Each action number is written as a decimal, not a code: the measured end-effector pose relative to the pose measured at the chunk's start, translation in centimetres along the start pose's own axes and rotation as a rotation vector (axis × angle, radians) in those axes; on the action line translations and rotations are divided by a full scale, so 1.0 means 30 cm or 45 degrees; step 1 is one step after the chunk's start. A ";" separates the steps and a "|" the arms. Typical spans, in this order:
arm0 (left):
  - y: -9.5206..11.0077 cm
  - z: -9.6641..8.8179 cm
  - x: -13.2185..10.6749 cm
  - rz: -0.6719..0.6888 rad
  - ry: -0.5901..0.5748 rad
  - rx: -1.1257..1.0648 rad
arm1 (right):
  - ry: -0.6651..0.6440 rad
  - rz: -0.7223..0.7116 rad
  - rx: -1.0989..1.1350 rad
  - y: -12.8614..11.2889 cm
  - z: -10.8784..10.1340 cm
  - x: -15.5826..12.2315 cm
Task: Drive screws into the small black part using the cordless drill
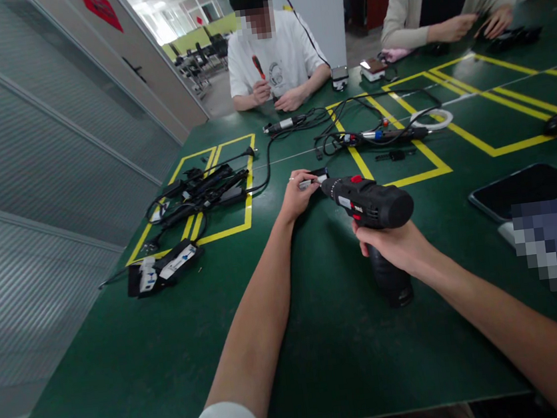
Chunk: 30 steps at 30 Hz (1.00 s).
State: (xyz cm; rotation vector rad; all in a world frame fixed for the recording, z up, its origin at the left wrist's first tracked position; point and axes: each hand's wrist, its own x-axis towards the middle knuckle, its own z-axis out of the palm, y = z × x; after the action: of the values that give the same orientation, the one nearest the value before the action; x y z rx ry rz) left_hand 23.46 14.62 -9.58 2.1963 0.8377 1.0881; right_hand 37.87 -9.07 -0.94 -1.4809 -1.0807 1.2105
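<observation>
My right hand (397,246) is wrapped round the grip of a black cordless drill (371,202) with red details, held above the green table (323,338), its nose pointing left. At the drill's chuck my left hand (298,194) pinches a small silver and black piece (314,179), perhaps a bit or a small part; I cannot make out which. Both forearms reach in from the bottom edge of the head view.
Black curling-iron-like tools with cords (203,191) and a black part with white labels (164,269) lie left. Tangled cables and tools (375,132) lie beyond the drill. A dark tablet (525,189) sits right. A person (274,58) across holds a red-handled tool; another person (446,2) sits far right.
</observation>
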 end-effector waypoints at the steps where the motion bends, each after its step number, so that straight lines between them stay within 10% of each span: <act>1: 0.000 0.000 0.000 -0.003 0.000 0.000 | -0.002 -0.001 0.000 -0.001 0.000 -0.001; 30: 0.007 -0.002 0.000 -0.016 -0.009 -0.003 | 0.011 0.071 -0.007 -0.020 -0.001 -0.010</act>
State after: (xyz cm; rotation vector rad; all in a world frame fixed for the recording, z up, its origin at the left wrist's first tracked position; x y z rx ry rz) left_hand 23.48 14.48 -9.39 2.1888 0.8452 1.0742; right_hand 37.81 -9.24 -0.30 -1.5281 -1.0438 1.2396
